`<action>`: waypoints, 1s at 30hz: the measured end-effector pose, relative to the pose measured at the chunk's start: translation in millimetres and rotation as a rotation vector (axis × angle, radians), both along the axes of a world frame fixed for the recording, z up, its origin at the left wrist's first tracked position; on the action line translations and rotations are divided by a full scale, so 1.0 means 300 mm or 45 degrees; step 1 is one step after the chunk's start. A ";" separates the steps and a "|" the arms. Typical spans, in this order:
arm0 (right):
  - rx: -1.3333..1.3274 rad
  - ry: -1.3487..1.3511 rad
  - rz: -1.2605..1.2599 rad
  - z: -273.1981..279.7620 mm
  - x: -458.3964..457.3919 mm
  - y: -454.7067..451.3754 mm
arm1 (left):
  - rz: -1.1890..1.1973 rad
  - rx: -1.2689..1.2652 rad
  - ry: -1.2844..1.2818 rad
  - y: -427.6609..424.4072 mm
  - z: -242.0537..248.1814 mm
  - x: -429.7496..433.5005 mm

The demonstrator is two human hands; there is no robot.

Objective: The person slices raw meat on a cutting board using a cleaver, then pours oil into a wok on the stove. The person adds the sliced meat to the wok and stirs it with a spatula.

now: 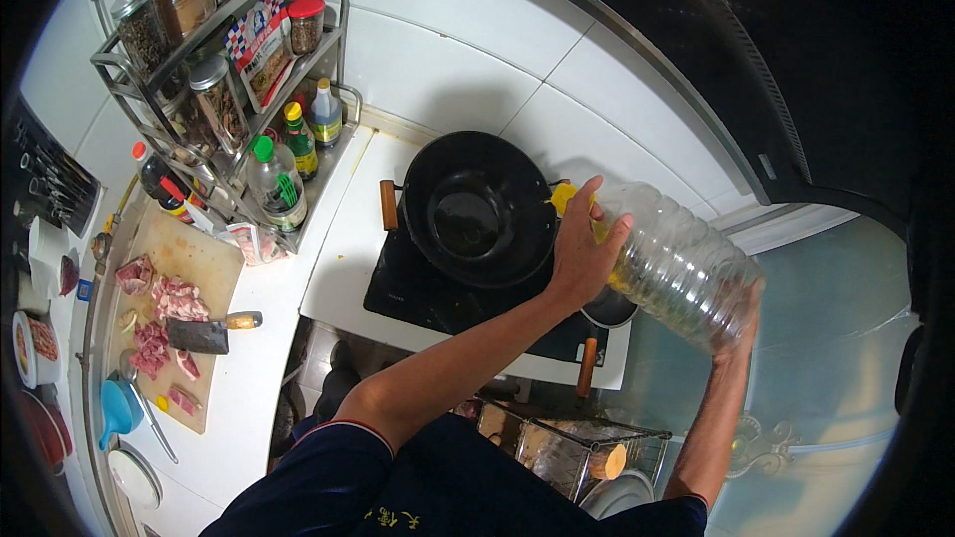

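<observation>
A large clear plastic bottle (675,257) with a yellow neck lies tilted across both hands, its mouth at the right rim of a black wok (433,164). Yellowish liquid shows inside near the neck. My left hand (586,250) grips the bottle just behind its neck. Around the bottle's base, my right hand (737,321) holds from the lower right, partly seen through the plastic. A dark, glossy patch lies at the bottom of the wok. The wok rests on a black stove (395,291), its wooden handle (389,205) pointing left.
Left, a cutting board (175,239) carries raw meat pieces (179,298) and a cleaver (198,335). A metal spice rack (261,115) holds jars and bottles. A small pan's wooden handle (587,368) extends over the counter's front edge. The black range hood (746,52) overhangs the right side.
</observation>
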State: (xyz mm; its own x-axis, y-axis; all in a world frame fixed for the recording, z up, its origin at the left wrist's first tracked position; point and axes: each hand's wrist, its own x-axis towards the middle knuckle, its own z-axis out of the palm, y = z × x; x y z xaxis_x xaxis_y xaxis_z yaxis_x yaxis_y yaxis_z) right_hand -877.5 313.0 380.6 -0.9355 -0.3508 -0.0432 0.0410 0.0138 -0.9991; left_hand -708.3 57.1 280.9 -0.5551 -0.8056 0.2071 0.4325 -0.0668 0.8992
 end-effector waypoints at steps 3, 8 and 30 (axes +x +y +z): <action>-0.125 0.014 -0.036 -0.083 0.052 -0.010 | 0.066 -0.161 -0.058 -0.006 0.015 0.016; 0.198 0.429 0.118 -0.481 0.060 0.213 | 0.157 -0.515 -0.090 0.025 0.115 0.060; -0.193 -1.352 0.720 -1.531 0.912 -0.197 | 0.205 -0.255 -0.785 0.004 0.179 0.774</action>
